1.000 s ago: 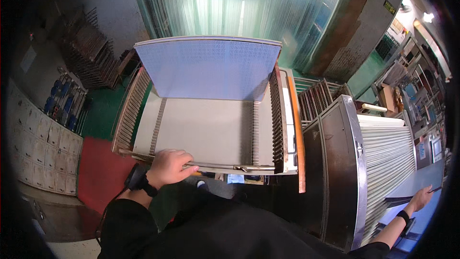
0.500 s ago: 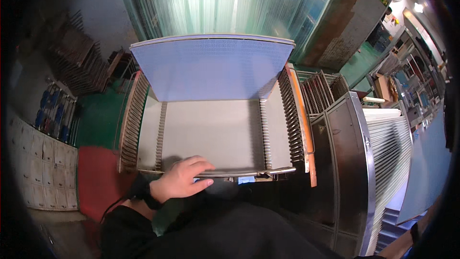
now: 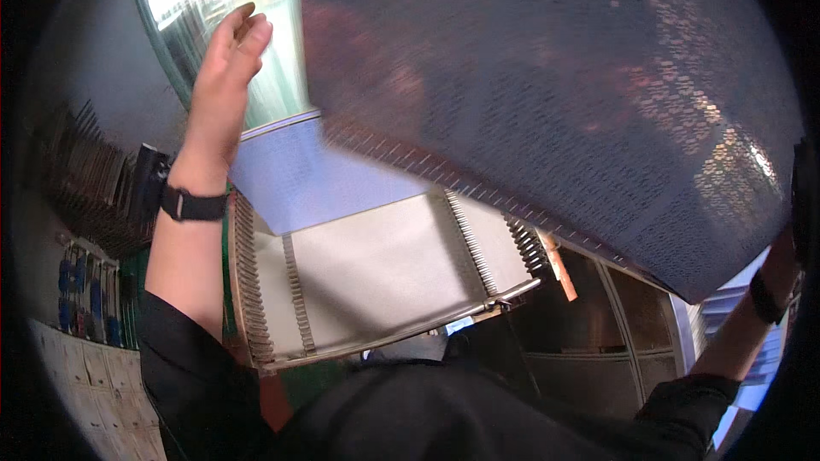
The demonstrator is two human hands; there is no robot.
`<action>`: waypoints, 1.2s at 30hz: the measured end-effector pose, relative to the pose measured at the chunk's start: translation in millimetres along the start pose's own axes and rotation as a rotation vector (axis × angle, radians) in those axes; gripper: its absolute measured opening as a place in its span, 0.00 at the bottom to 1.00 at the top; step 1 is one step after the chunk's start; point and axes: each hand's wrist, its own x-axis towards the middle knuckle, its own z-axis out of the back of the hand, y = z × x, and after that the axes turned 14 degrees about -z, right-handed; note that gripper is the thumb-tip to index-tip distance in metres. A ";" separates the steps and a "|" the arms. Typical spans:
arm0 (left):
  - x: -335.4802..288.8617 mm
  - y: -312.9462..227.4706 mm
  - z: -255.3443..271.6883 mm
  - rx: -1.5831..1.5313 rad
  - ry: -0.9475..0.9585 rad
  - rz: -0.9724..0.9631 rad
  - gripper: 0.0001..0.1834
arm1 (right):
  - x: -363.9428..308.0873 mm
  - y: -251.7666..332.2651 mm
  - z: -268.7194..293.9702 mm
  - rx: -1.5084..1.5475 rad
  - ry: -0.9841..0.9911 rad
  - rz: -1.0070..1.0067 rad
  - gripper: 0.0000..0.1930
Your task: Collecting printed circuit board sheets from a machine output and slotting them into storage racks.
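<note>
A large dark panel (image 3: 512, 94), covered in rows of small marks with shiny patches, hangs tilted across the upper right. My right hand (image 3: 779, 263) is at its right edge, seemingly gripping it; the fingers are mostly hidden in shadow. My left hand (image 3: 232, 55) is raised beside the panel's left edge, apart from it, fingers up and holding nothing. Below lies a slotted rack with a pale base (image 3: 367, 265) and toothed metal strips (image 3: 470, 243). At its far end stands a blue panel (image 3: 320, 175), partly covered by the dark one.
A metal bar (image 3: 410, 333) runs along the rack's near edge. Dark cabinet doors (image 3: 581, 324) stand to the right. At left are wire racks (image 3: 94, 179) and pale lockers (image 3: 90, 367). A clear strip curtain (image 3: 278, 77) hangs behind.
My left hand has left the rack's near bar and risen. The dark panel has swung in from the right with my right hand. The view has turned, tilting the rack.
</note>
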 end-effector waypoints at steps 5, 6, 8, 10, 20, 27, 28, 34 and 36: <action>-26.8 8.9 45.2 -0.646 -0.040 0.173 0.23 | 14.5 -2.2 -68.6 0.140 0.151 -0.107 0.26; -44.1 6.9 47.7 -0.575 -0.097 0.158 0.23 | 17.5 -14.0 -102.6 0.179 0.214 -0.161 0.26; -63.3 14.2 52.4 -0.543 -0.135 0.169 0.23 | 25.5 -16.8 -141.6 0.284 0.332 -0.146 0.28; -78.8 11.7 61.6 -0.440 -0.223 0.181 0.23 | 50.2 -23.9 -178.1 0.292 0.604 -0.219 0.31; -104.9 -3.5 74.1 -0.179 -0.465 0.275 0.26 | 31.5 -95.4 -247.0 0.098 0.784 0.162 0.26; -118.0 8.8 74.3 -0.103 -0.446 0.454 0.25 | -96.1 -171.4 -242.4 0.635 1.157 -0.689 0.32; -117.1 8.7 74.9 -0.109 -0.437 0.456 0.25 | -95.2 -174.5 -242.2 0.674 1.151 -0.686 0.33; -125.3 7.1 84.4 -0.120 -0.493 0.547 0.24 | -116.0 -165.1 -223.5 0.853 1.225 -0.711 0.44; -124.2 4.7 81.9 -0.113 -0.487 0.578 0.24 | -125.9 -167.6 -212.6 0.809 1.222 -0.772 0.46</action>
